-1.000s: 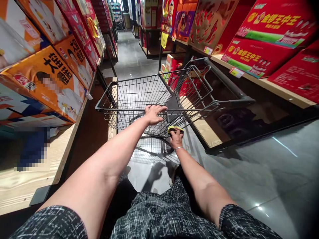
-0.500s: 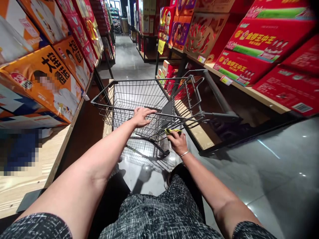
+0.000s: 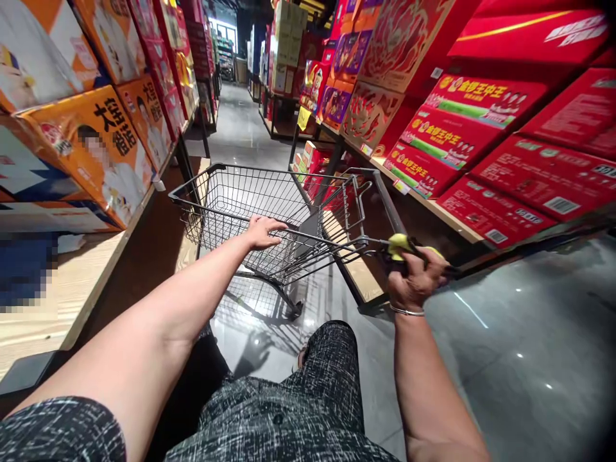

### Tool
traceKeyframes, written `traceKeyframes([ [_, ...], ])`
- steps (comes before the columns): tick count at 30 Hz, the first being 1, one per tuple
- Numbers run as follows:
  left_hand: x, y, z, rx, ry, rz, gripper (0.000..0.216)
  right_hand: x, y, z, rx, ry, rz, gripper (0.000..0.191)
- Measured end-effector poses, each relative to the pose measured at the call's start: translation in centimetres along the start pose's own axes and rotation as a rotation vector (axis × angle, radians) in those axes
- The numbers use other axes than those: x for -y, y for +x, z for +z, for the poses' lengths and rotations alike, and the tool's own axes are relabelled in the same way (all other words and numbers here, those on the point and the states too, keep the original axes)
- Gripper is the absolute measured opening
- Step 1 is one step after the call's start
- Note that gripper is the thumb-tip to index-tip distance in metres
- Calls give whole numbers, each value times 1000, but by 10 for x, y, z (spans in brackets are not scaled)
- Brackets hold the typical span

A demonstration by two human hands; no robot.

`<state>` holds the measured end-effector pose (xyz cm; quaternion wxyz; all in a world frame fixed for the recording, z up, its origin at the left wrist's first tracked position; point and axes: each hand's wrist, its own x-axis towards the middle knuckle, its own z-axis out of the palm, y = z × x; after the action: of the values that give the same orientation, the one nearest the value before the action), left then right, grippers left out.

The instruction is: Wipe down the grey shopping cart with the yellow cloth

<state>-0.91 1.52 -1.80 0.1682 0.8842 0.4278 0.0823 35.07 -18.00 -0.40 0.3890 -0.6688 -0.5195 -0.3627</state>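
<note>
A black wire shopping cart [image 3: 226, 192] stands in a store aisle, its basket holding nothing. My left hand [image 3: 262, 231] rests on the near top rim of the basket, fingers laid over the wire. Out at the right, my right hand [image 3: 416, 279] is closed around a yellow cloth [image 3: 400, 242] and presses it against the cart's dark handle bar [image 3: 385, 205]. A thin bracelet sits on that wrist.
Orange and white boxes [image 3: 96, 141] fill the wooden shelf on the left. Red gift boxes [image 3: 481, 122] line the shelves on the right, with price tags along the edge. The grey glossy floor [image 3: 520, 333] runs on down the aisle beyond the cart.
My right hand has moved with the yellow cloth from the lower back of the basket out to the right onto the handle bar. The cart has swung a little; my left hand stays on the rim.
</note>
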Motion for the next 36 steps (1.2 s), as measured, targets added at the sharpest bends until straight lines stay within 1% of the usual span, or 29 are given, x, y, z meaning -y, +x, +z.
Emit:
traceKeyframes([
  [2, -1, -2, 1, -7, -18, -3, 44, 6, 3, -1, -85, -18, 143, 25],
  [3, -1, -2, 2, -6, -26, -7, 44, 11, 5, 0, -81, -20, 187, 26],
  [5, -2, -4, 2, 6, -40, -12, 46, 26, 10, 2, 14, -33, 215, 31],
  [8, -3, -4, 4, 7, -49, -13, 49, 54, 17, 8, 190, -74, 176, 35],
  [10, -5, -2, 5, -7, -56, -14, 50, 76, 20, 14, 274, -84, 117, 35],
  [12, -6, -1, 8, -24, -64, -15, 49, 100, 20, 24, 385, -69, 7, 36],
  [15, -6, 0, 12, -51, -61, -16, 48, 136, 11, 44, 637, -39, -226, 39],
  [17, -5, 0, 14, -78, -44, -5, 49, 156, 4, 57, 759, -68, -335, 41],
  [19, -3, -2, 14, -100, -31, 13, 49, 168, 4, 62, 822, -116, -399, 41],
  [21, -1, -4, 14, -108, -33, 27, 48, 170, 14, 56, 863, -138, -469, 39],
  [23, 2, -5, 14, -109, -49, 37, 46, 162, 30, 38, 859, -147, -530, 38],
  [25, 6, -6, 15, -117, -63, 46, 45, 145, 46, 12, 793, -165, -553, 35],
  [27, 8, -5, 17, -128, -69, 45, 44, 118, 58, -14, 720, -188, -535, 32],
  [29, 10, -4, 18, -136, -69, 37, 44, 83, 66, -32, 691, -198, -494, 30],
  [31, 8, -2, 18, -128, -67, 25, 44, 45, 72, -40, 704, -176, -461, 32],
  [33, 4, -1, 15, -102, -61, 5, 44, 11, 80, -40, 731, -104, -435, 35],
  [35, -3, 0, 11, -69, -54, -19, 45, -12, 90, -36, 764, -5, -395, 34],
  [36, -6, 0, 10, -55, -50, -28, 45, -18, 94, -33, 779, 39, -366, 32],
])
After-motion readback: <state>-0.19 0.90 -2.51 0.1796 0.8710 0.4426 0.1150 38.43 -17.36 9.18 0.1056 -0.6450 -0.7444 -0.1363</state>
